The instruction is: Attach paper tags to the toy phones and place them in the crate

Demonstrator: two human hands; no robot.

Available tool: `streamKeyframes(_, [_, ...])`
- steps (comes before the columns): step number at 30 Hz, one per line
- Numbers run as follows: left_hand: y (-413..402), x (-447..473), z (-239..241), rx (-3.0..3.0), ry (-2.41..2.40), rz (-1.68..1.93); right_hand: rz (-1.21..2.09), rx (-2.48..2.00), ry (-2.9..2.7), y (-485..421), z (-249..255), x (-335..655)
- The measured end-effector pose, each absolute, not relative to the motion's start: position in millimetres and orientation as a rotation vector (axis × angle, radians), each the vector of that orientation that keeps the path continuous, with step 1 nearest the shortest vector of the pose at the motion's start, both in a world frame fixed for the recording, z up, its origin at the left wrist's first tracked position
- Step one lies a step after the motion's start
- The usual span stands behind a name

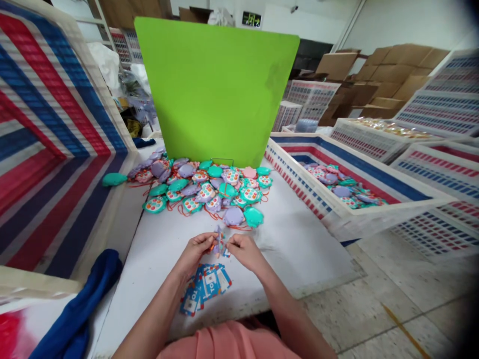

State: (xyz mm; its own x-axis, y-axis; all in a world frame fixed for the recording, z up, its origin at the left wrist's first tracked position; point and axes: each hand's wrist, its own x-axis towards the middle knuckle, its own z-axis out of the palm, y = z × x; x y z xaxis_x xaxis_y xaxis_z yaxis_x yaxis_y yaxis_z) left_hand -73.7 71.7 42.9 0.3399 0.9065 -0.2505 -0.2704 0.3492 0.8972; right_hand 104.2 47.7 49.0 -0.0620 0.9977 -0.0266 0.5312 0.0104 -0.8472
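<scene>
Above the white table, my left hand [199, 248] pinches a small lilac toy [218, 243] turned edge-on. My right hand [243, 251] is closed at the toy's right side, fingertips together on a small blue-and-white card [226, 253]; the cord between the two is too small to make out. Below my hands lies a fanned stack of blue printed cards [209, 283]. Beyond them spreads a pile of turtle-shaped toys [207, 192] in lilac, teal and pink, with coloured dots and orange cords.
A green board [220, 89] stands behind the pile. On the right, a white crate [392, 207] with a striped lining holds similar toys. A striped crate [63, 199] stands tipped at left, with a blue cloth [80, 309] in front.
</scene>
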Motion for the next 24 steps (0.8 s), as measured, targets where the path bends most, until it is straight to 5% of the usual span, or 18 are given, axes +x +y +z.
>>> streamKeyframes(13, [70, -73, 74, 2.034, 1.253, 0.814, 1.337, -1.278, -1.298, 42, 56, 83])
streamKeyframes(24, [63, -76, 94, 2.455, 0.942, 0.896, 1.673, -1.1, -0.883, 39, 51, 86])
